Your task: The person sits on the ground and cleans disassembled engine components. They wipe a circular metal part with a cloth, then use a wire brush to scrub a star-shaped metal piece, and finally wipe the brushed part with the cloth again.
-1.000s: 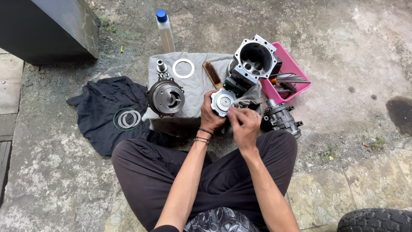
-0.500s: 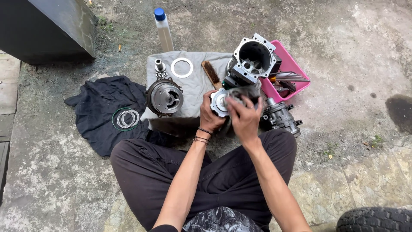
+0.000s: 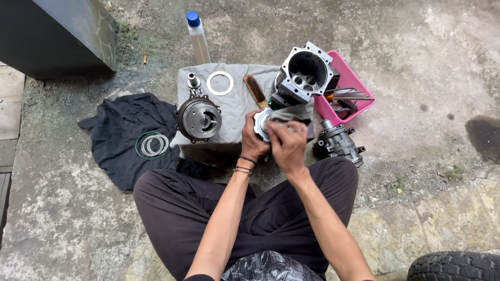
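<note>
My left hand (image 3: 253,139) grips a round silver metal plate (image 3: 260,123) from the left side, held just above the grey cloth (image 3: 237,106). My right hand (image 3: 286,141) presses a grey rag (image 3: 289,115) against the plate's face and covers most of it. A round metal housing with a dark centre (image 3: 199,119) lies to the left of my hands on the cloth. An open silver cylinder housing (image 3: 306,71) stands just beyond my hands.
On the cloth lie a white ring (image 3: 220,83), a brush (image 3: 255,90) and a small metal shaft (image 3: 194,80). A pink tray (image 3: 350,88) with tools, a metal pump part (image 3: 338,143), a blue-capped bottle (image 3: 198,37), thin rings (image 3: 153,144) on black cloth (image 3: 125,135), a tyre (image 3: 454,266).
My right hand has moved up from below the plate onto its face, now covering it with the rag. My left hand keeps its hold.
</note>
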